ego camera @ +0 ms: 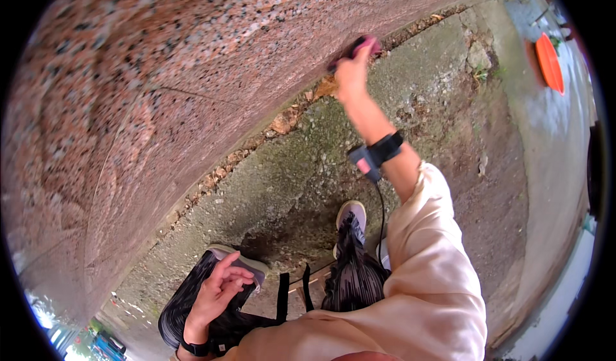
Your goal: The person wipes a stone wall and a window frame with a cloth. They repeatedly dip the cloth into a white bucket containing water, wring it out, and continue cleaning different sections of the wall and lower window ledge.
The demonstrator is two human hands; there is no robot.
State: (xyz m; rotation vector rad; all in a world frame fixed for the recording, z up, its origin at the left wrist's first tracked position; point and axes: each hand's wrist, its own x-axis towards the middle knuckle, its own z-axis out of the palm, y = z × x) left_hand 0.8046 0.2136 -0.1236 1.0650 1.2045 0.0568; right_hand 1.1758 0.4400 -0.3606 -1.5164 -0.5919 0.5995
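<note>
A pink-and-dark hand-held object (366, 46), possibly a brush, is gripped in my right hand (352, 77). Motion blurs it, and its exact kind cannot be made out. It sits at the foot of a speckled pink granite wall (168, 72), seemingly against the stone. My left hand (219, 286) hangs over my left leg with its fingers loosely bent and apart, holding nothing. Around my right forearm is a black strap with a small grey device (368, 161) and a cable running down from it.
Broken stone rubble (286, 119) and a dry leaf (327, 87) line the crack between wall and concrete ground (308, 168). My shoes (351, 214) stand close to the wall. An orange basin (549, 65) lies at the far right, past a broken concrete chunk (478, 57).
</note>
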